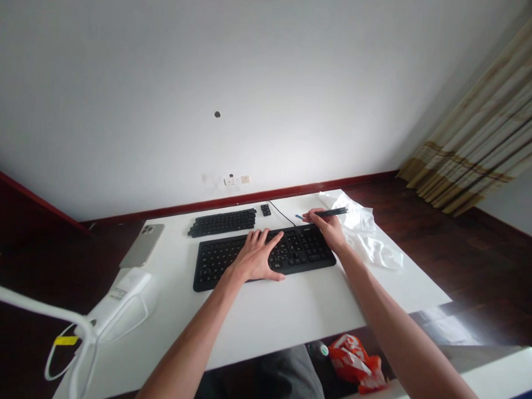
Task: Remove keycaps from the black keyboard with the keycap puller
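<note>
Single head-worn view, facing forward and down over table (297, 311) to wall (322, 96); hands (253, 261) at close range.

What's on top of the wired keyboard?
The left hand lies spread across the middle of the keyboard; the right hand, holding a dark stick-like tool, is at its far right corner. What's under the left hand is covered.

I can pass over tabletop (284, 308) before the keyboard (218, 260); 2 black key groups (224, 222) obstruct beyond, crumpled plastic (357, 217) rightward.
</note>
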The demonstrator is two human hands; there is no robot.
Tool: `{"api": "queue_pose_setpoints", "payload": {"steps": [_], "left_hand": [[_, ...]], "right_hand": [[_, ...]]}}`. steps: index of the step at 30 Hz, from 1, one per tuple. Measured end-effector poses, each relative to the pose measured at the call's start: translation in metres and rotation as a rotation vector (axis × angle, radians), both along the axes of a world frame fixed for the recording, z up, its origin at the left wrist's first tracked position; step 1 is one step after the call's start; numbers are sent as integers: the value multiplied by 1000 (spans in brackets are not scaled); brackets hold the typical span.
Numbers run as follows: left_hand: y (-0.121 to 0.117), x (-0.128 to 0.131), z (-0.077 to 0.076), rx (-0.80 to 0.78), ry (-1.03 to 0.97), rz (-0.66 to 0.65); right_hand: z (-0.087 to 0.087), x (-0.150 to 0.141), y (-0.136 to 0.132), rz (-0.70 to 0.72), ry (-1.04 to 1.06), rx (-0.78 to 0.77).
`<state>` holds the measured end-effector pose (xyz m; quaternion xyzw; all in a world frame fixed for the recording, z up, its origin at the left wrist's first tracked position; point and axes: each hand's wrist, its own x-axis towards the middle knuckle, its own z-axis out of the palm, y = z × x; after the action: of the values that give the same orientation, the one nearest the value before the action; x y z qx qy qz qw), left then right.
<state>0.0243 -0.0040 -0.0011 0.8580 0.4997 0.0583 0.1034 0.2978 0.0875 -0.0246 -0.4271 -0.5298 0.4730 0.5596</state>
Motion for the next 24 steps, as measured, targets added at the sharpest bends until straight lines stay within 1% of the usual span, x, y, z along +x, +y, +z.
{"api": "queue_pose_setpoints", "payload": {"steps": [3, 6, 15, 20, 22, 24], "left_hand": [[-5, 0, 1, -19, 4, -7], [-13, 0, 3, -55, 4, -1], [-34, -4, 4, -86, 4, -5], [-32, -3, 7, -96, -14, -3], [-30, 2, 11, -87, -67, 16], [-29, 9, 15, -31, -148, 19]], "right_hand": [[-3, 1, -8, -16, 46, -33], [-4, 1, -17, -5, 46, -69], [1, -2, -47, -8, 67, -112], [-4, -2, -46, 1, 154, -109], [-6, 0, -44, 1, 194, -121], [-8, 1, -42, -6, 240, -138]]}}
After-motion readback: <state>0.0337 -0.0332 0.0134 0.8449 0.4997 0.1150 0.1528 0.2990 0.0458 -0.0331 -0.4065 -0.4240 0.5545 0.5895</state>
